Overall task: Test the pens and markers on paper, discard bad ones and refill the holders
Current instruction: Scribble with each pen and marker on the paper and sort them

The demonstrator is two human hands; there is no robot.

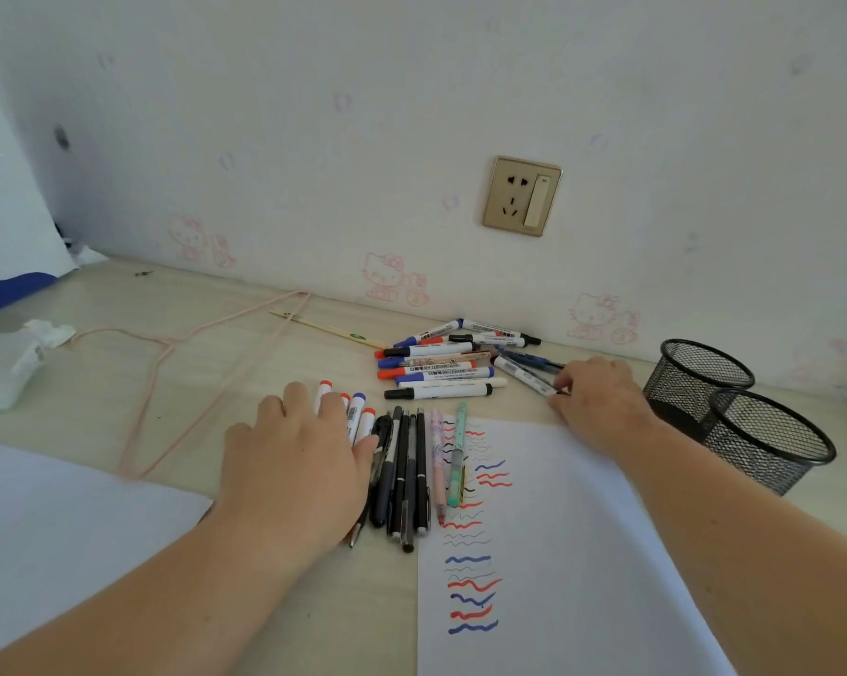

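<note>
Paper (558,553): many red, blue, black test squiggles down left side; testing judged well advanced.
Sorted row (411,470): pens and markers side by side at paper's left edge, apparently tested.
Untested pile (441,363): whiteboard markers heaped near wall.
Mesh holders (733,422): two, right of paper; no pens visible inside; refill not begun.
Left hand (294,461): flat, fingers spread, resting on row's markers.
Right hand (601,402): pinching white pen (523,375) at pile's edge.

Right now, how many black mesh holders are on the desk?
2. Both stand at the right: far holder nearer the wall, near holder in front of it, overlapping in view.
</note>
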